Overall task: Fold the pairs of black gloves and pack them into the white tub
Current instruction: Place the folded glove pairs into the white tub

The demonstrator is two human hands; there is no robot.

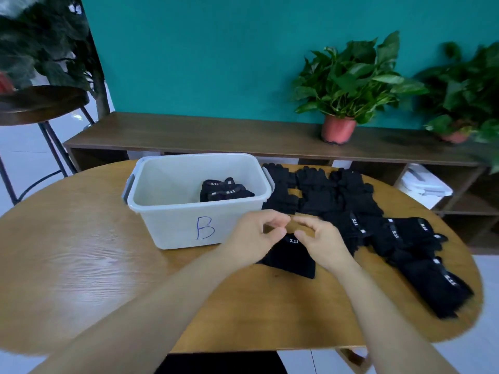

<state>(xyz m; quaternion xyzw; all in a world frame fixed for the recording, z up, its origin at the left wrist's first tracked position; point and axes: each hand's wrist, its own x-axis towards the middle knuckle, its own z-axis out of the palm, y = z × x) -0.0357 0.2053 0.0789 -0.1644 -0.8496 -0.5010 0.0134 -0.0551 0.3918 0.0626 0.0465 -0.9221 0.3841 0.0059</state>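
The white tub [172, 228], marked with a blue "B", stands on the round wooden table [89, 260]. Folded black gloves [225, 190] lie in its right half. A folded pair of black gloves [290, 259] with a "5.11" label lies flat just in front of the tub's right corner. My left hand [253, 234] and my right hand [322, 242] hover over its far edge, fingers curled and apart, thumbs close to the cuff, nothing pinched between them. Several unfolded black gloves [321, 193] lie in rows to the right of the tub, and more of these gloves [429, 273] reach toward the table's right edge.
Behind the table runs a low dark wooden shelf [189, 136] carrying two potted plants [343, 103]. A white lidded box [424, 187] sits in the shelf at right. A dark stool [40, 103] stands at the back left.
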